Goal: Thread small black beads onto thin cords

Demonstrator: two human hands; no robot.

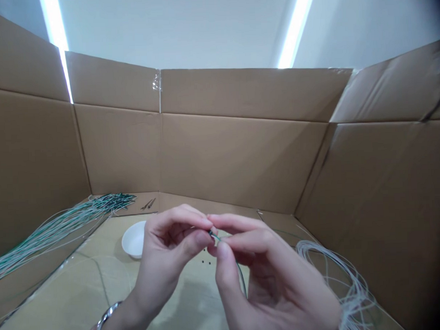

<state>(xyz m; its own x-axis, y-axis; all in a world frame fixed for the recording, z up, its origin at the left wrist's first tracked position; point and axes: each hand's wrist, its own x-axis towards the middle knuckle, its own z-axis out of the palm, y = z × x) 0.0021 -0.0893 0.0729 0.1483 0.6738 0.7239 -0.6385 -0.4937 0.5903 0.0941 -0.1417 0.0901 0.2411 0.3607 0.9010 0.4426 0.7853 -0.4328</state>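
Your left hand (168, 244) and right hand (261, 260) come together at the fingertips, both pinching the short dark end of a thin green-and-white wire (216, 237) above the middle of the tan cardboard base (83, 285). The work in hand is this fine fingertip grip on the wire's end, with its length drooping behind your right hand. A small round white bowl (133, 239) sits just beyond your left hand. A loose coil of pale wire (335, 276) lies by the right edge, and a long bundle of green-and-white wires (63, 228) fans along the left edge.

Two hands (165, 248) (270, 278), one held wire (241, 275)
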